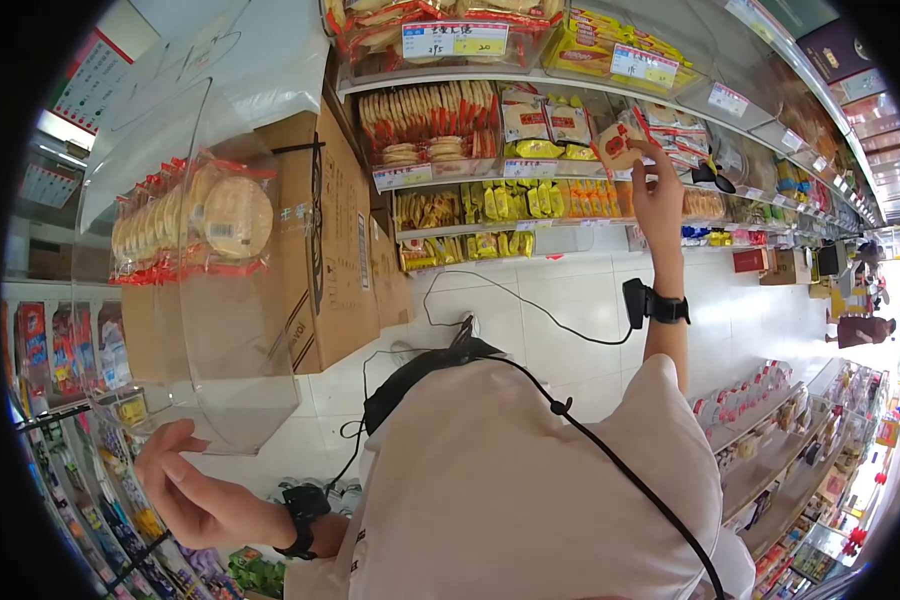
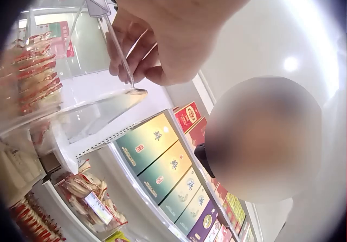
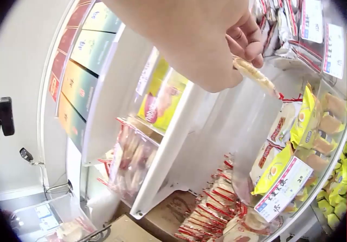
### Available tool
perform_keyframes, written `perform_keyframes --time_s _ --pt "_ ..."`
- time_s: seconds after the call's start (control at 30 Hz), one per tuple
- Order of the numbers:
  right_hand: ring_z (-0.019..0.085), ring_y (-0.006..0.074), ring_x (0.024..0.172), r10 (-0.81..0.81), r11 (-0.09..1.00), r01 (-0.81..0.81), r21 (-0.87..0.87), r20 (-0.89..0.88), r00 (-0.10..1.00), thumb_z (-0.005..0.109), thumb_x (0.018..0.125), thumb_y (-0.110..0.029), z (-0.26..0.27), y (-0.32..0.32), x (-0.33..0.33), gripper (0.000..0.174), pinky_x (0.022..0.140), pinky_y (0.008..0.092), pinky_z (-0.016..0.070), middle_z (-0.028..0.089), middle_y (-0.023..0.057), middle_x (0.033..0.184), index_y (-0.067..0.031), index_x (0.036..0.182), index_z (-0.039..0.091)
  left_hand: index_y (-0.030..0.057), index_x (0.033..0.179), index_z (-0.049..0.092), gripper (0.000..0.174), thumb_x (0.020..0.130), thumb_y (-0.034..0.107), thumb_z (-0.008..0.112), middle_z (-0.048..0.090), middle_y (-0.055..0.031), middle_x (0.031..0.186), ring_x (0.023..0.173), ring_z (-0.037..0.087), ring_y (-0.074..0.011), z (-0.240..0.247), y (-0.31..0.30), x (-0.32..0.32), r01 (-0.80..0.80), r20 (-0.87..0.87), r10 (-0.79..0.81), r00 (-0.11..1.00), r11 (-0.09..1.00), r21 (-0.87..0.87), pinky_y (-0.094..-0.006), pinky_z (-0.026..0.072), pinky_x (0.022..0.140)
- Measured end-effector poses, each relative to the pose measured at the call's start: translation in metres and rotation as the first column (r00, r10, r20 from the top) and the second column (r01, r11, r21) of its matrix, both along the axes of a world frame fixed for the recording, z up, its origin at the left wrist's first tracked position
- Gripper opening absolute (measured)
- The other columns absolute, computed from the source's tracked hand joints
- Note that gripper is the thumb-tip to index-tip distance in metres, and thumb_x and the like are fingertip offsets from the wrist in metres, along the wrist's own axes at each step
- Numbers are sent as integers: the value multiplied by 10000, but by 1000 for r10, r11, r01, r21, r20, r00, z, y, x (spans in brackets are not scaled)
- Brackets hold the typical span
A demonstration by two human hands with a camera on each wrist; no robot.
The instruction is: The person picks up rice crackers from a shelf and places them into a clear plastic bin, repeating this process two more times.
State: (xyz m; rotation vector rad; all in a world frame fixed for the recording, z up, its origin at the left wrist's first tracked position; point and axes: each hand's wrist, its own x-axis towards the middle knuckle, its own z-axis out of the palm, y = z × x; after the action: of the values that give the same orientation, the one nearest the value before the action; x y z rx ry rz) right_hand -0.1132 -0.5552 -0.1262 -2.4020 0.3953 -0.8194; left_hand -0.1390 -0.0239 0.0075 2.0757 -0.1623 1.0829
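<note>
Right hand (image 1: 658, 197) has fingers clamped on a packet (image 1: 616, 146); left hand (image 1: 196, 495) grips a bin (image 1: 245, 418); shelving seems underway; lowering calls for care.

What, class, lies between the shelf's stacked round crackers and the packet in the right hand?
In the head view, white packets and yellow packets lie between the round crackers and the packet the right hand holds.
</note>
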Motion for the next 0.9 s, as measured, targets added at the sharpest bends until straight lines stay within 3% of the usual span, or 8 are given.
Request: perform_keyframes --time_s 0.17,0.33,0.47,0.53,0.6,0.73,0.83,0.9 --pt "622 95 925 169 911 -190 366 90 982 558 1021 -34 56 45 -24 277 724 240 493 660 4 1056 -66 1285 637 -76 958 643 212 1025 76 511 697 -138 955 762 533 -174 16 27 2 121 27 -121 992 993 13 -320 429 723" --pt "615 117 937 259 893 -325 311 234 937 570 1013 -66 117 100 -26 301 782 259 474 665 50 1130 0 1302 623 -83 947 642 165 987 40 539 682 -143 956 779 536 -171 44 34 6 287 -69 -285 956 957 31 -310 425 738" --pt "601 212 1240 349 713 -561 421 480 805 474 1025 -79 166 140 -2 348 990 333 519 614 150 1308 73 1318 585 -65 971 667 100 946 10 605 676 -117 937 830 579 -176 80 42 21 427 -183 -416 891 904 26 -295 448 774" --pt "553 282 1337 477 788 -582 204 397 784 501 1006 -76 191 158 6 427 1111 404 475 538 194 1435 69 1408 511 -57 974 665 123 972 52 607 666 -95 931 842 573 -155 97 37 26 500 -201 -485 851 865 31 -276 428 774" --pt "534 283 1363 692 542 -822 175 462 555 542 1005 -100 205 169 21 435 1135 410 457 543 161 1439 66 1407 511 -47 980 674 126 965 73 638 678 -83 911 845 597 -137 110 36 33 532 -209 -503 838 839 116 -271 441 774" --pt "639 215 1177 799 580 -801 -149 294 524 590 963 -88 256 231 75 372 995 335 504 663 139 1270 47 1310 596 -8 943 692 174 934 165 704 706 -94 792 713 658 -129 118 31 69 438 -268 -347 899 735 518 -294 509 677" --pt "639 165 1057 887 447 -874 -191 220 405 598 986 -105 264 272 113 231 904 306 518 672 68 1108 -1 1192 612 -61 784 683 325 940 212 604 619 -254 676 616 621 -380 155 17 82 605 -787 -37 616 663 442 -419 522 650" --pt "641 123 909 920 384 -901 -201 158 357 609 988 -92 262 314 119 109 815 271 516 671 37 931 -2 1036 648 -84 836 676 317 964 189 579 613 -231 672 621 610 -373 133 27 104 661 -758 -109 643 578 478 -408 521 643"
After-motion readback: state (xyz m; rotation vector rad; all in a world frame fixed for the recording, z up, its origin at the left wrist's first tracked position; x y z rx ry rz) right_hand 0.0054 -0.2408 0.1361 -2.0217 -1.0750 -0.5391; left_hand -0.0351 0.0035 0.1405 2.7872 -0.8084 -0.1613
